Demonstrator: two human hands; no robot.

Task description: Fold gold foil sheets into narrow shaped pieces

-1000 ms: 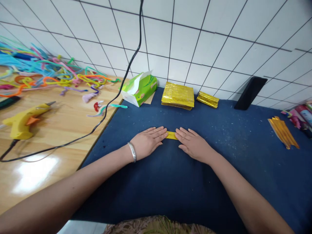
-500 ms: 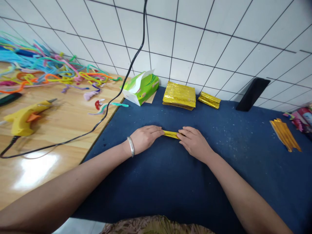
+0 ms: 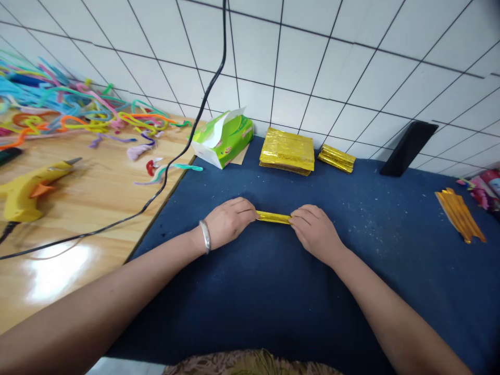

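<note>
A narrow strip of folded gold foil paper (image 3: 273, 217) lies crosswise just above the blue work surface (image 3: 250, 291). Its left end is pinched in the fingers of my left hand (image 3: 231, 221), which has a silver bangle at the wrist. The fingers of my right hand (image 3: 313, 230) close on the other end. Only the middle of the strip shows; both ends are under my fingertips. Beyond my hands sits a stack of gold foil paper (image 3: 287, 150), with a few folded gold strips (image 3: 337, 158) to its right.
A green tissue box (image 3: 224, 138) stands by the tiled wall, left of the stack. Folded gold pieces (image 3: 461, 214) and a black phone-like slab (image 3: 408, 149) are at right. On the wooden table are a yellow glue gun (image 3: 35, 190), a black cable (image 3: 166, 177) and colourful pipe cleaners (image 3: 86, 107).
My hands have moved slightly apart along the gold strip, so more of its middle shows. My right fingers have drawn closer together around its end. The view has shifted a little.
</note>
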